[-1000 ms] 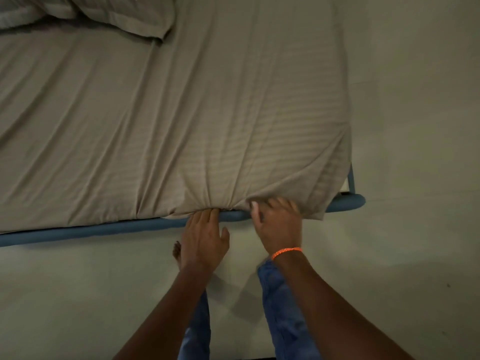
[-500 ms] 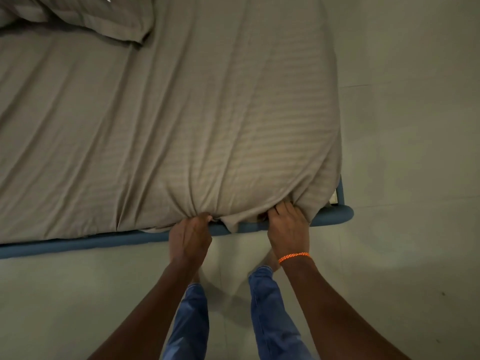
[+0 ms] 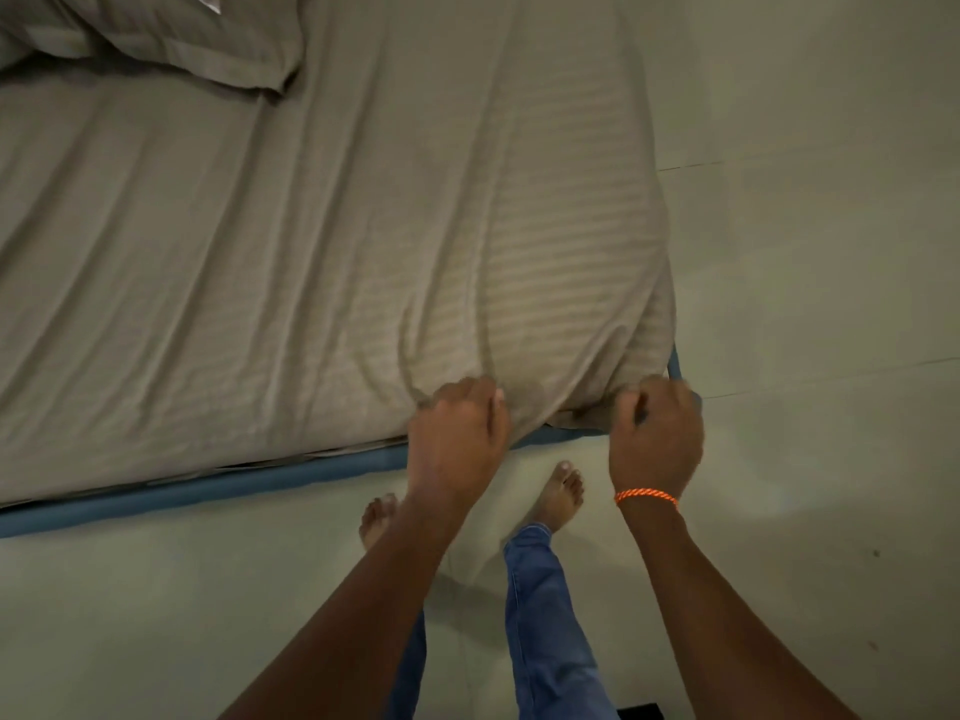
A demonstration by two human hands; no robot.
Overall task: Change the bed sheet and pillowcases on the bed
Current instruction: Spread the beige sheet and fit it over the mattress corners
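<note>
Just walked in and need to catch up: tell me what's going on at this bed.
A person stands barefoot at the bed's corner, working the beige striped sheet. The left hand and the right hand each grip its bunched edge above the blue bed frame. The sheet covers the mattress but looks wrinkled. A pillow lies at the far end.

matt striped cloth sheet (image 3: 363, 226), smooth floor (image 3: 805, 252)

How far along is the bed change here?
Sheet already covers the mattress top, and a pillow lies at the head. In hand: left hand and right hand grip the sheet's edge near the corner. Left: that edge isn't tucked yet.
</note>
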